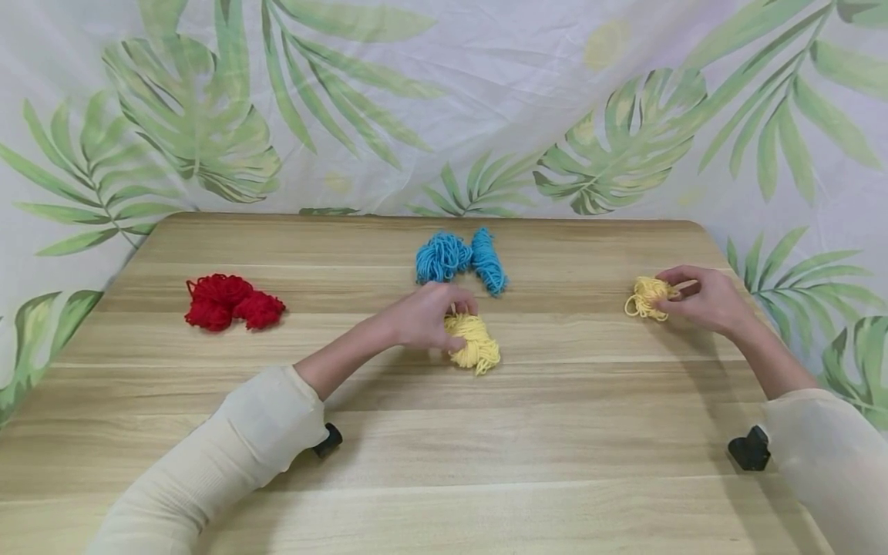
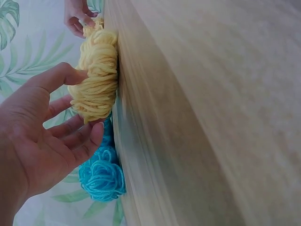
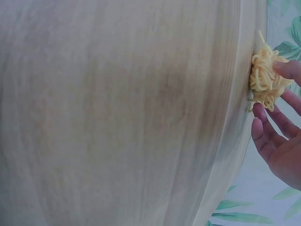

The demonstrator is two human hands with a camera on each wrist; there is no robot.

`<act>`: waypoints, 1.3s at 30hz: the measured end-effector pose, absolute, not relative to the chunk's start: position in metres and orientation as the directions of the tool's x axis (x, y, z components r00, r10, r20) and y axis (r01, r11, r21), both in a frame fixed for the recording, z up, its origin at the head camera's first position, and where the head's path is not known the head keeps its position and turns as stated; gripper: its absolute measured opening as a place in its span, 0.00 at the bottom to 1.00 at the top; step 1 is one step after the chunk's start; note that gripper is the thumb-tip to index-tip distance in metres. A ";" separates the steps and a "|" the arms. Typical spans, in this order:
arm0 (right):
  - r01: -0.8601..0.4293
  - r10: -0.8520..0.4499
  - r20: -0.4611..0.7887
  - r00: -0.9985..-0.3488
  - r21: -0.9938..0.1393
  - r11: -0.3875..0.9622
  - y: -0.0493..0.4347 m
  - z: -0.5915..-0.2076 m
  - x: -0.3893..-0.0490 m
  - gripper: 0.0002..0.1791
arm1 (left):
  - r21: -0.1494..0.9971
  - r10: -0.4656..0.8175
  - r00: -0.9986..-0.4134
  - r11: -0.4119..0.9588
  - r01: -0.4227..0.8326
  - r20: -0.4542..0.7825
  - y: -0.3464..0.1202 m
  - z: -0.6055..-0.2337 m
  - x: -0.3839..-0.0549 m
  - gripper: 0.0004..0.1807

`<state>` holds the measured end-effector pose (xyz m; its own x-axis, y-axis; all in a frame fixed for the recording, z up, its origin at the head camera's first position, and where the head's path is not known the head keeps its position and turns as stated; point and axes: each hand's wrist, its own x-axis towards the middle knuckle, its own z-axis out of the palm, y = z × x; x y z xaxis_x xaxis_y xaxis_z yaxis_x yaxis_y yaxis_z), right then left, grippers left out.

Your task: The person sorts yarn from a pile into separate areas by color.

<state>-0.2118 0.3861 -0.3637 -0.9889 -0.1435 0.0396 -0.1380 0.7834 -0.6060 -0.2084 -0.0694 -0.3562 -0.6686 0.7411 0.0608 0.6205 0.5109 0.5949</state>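
On the left of the wooden counter (image 1: 208, 455) lies a pile of red yarn (image 1: 231, 301), untouched and well apart from both hands. Nothing there calls for attention.

Toward the middle, the left hand (image 1: 425, 316) sits on the near yellow yarn bundle (image 1: 473, 344), with the blue yarn (image 1: 459, 259) just behind it. In the left wrist view the fingers (image 2: 77, 134) are loosely spread, thumb on one side of the bundle and fingertips touching its lower end, so it cups the bundle and has no firm hold on it. To handle it well, the thumb and fingers should close across the thick middle of the coil; pulling at the loose loops at the edge would likely draw strands out and undo the shape. The blue yarn is close enough that a wide sweep could drag it along, so the hand is best lifted straight up before it moves sideways.

On the right, the right hand (image 1: 701, 297) is at the smaller yellow yarn tuft (image 1: 648, 297) near the counter's right edge. The head view suggests a pinch with thumb and forefinger, though the wrist view is soft and shows only fingertips against the strands, so whether it truly grips is hard to say. This tuft is loose and stringy; gathering it whole under the fingers would likely keep stray ends from trailing.
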 end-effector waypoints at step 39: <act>-0.178 -0.119 0.138 -0.983 -0.569 0.803 0.387 -0.357 -0.195 0.23 | 0.645 0.709 -0.671 0.411 0.644 0.218 -0.023 -0.356 -0.218 0.14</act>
<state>-0.1947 0.3868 -0.3567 -0.9831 -0.1195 0.1384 -0.1777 0.8030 -0.5689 -0.2181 -0.0230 -0.3556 -0.6705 0.7093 0.2176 0.6441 0.4110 0.6451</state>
